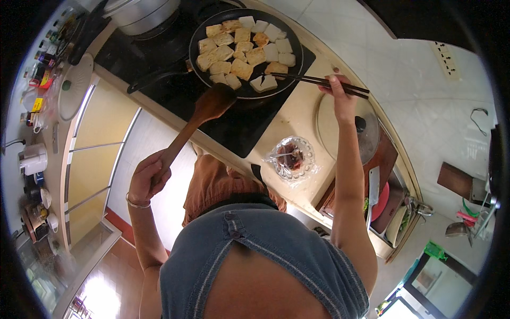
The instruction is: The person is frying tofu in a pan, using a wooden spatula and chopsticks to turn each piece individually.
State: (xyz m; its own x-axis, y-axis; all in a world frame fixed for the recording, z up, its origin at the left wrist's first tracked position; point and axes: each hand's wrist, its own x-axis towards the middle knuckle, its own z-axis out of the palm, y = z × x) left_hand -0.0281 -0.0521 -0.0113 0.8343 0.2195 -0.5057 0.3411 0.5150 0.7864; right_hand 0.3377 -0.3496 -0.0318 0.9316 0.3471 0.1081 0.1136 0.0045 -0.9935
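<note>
My left hand (150,176) is closed around the handle of a wooden spatula (215,103), whose blade lies over the near rim of a black frying pan (255,42). Several flat pieces that look like tofu (242,69) lie in the pan, some browned, others white. From the right, my right hand (339,89) holds a pair of dark chopsticks (303,78). Their tips are at a browned piece (276,69) near the pan's right side; whether they grip it I cannot tell. Close by lies a white piece with a split in it (263,83).
The pan stands on a black glass cooktop (243,131), beside a metal pot (139,16). Right of it are a glass bowl of dark red food (291,156), a glass lid (327,123), a cleaver (373,187) and a sink (392,203). Bottles and another lid (75,87) line the left counter.
</note>
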